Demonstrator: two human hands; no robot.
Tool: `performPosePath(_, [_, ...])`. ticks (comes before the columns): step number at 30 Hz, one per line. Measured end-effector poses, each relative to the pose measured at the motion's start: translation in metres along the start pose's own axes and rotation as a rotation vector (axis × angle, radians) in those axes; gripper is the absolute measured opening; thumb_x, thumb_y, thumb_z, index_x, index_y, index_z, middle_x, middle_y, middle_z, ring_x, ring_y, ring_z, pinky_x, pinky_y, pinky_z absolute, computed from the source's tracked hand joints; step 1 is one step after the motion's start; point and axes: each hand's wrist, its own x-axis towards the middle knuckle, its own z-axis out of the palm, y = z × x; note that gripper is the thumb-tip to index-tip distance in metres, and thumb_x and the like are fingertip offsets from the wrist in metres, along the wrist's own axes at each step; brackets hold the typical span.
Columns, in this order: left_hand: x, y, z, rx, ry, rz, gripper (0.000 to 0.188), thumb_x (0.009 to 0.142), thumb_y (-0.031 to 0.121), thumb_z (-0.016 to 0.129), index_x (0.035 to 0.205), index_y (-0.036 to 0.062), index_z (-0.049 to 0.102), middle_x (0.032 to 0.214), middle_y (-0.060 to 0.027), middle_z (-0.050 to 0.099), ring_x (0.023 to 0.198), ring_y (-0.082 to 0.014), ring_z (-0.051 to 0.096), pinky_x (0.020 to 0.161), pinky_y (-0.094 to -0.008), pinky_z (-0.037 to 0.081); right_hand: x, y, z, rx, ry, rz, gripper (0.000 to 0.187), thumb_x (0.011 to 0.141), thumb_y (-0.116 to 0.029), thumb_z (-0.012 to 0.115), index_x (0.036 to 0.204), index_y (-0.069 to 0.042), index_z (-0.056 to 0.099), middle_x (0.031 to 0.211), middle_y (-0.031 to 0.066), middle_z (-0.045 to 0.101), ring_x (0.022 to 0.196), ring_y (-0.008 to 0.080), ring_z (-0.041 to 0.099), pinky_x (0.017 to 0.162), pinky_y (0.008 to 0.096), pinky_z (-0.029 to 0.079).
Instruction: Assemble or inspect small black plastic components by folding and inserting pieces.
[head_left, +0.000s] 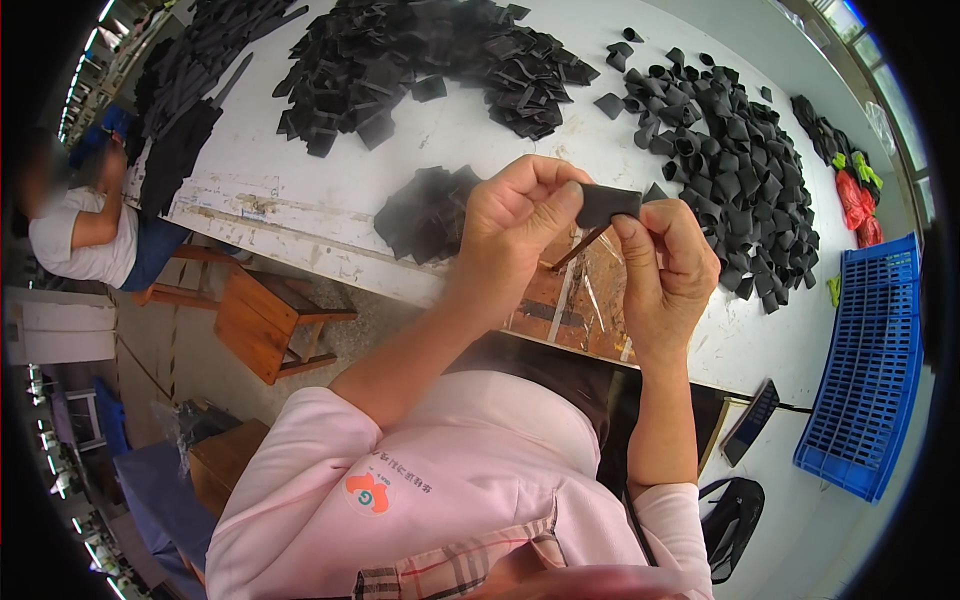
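Holding a small black piece (606, 205) above the surface (330, 200), the left hand (510, 225) and right hand (668, 265) each pinch 1 end, thumb against fingers, probably for steadiness. Heaped black pieces (740, 170) lie rightward, apparently placed within easy reach.

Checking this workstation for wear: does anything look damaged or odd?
Yes: the flat brown board at the white tabletop's front edge looks worn, crossed by ragged pale strips; brown marks stain that edge farther left.
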Motion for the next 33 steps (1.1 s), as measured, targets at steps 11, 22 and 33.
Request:
performPosePath(11, [-0.002,-0.011,-0.005,0.478,-0.062,-0.062,0.016,0.085,0.01,0.054,0.075,-0.0015,0.054,0.06,-0.0007,0.053,0.054,-0.0026,0.046,0.049,-0.0172,0.039,-0.002,-0.004,0.004,-0.106,0.065,0.013,0.014,0.076,0.0,0.061,0.069,-0.001,0.05,0.059,0.0017,0.046,0.051,0.0076,0.041,0.046,0.0191,0.033])
performPosePath(22, [-0.011,-0.047,-0.088,1.698,0.119,0.259,0.027,0.067,0.0,0.058,0.093,0.0009,0.051,0.092,-0.0119,0.05,0.085,-0.0279,0.049,0.073,-0.0378,0.04,-0.01,0.037,-0.015,0.901,0.082,0.82,0.027,0.09,-0.025,0.045,0.076,-0.003,0.052,0.06,0.0003,0.045,0.05,0.0077,0.039,0.044,0.0189,0.031])
performPosePath(33, [0.007,-0.048,-0.123,1.855,-0.046,0.339,0.003,0.071,0.002,0.055,0.069,0.0014,0.053,0.069,-0.0105,0.053,0.071,-0.0263,0.054,0.063,-0.0345,0.046,-0.077,0.039,-0.009,0.795,0.007,1.116,0.023,0.088,-0.02,0.05,0.075,-0.002,0.054,0.058,0.001,0.049,0.047,0.0067,0.042,0.04,0.0177,0.034])
